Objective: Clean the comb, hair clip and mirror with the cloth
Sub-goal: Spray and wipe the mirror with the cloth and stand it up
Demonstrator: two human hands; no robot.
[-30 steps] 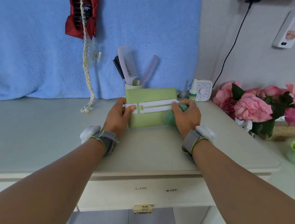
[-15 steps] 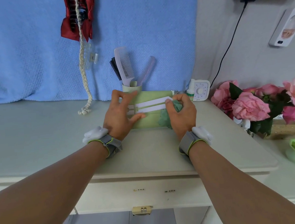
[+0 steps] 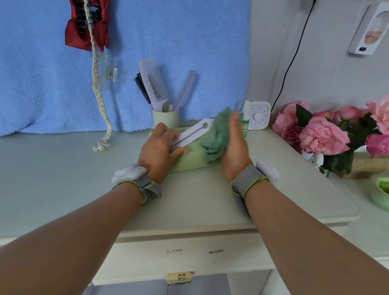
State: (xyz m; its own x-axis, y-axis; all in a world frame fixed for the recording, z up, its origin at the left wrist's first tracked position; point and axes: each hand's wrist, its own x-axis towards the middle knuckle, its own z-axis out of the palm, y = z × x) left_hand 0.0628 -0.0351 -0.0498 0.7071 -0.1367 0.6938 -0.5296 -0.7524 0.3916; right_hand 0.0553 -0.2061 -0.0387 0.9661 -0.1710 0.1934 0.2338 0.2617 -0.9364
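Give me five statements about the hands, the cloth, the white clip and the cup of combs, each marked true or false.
1. The left hand holds the white hair clip. True.
2. The right hand holds a red cloth. False: the cloth is green.
3. The combs lie flat on the counter. False: they stand in a pale green cup by the blue towel.
4. Pink flowers sit right of the hands. True.
5. The white timer hangs on the wall. False: it stands on the counter.
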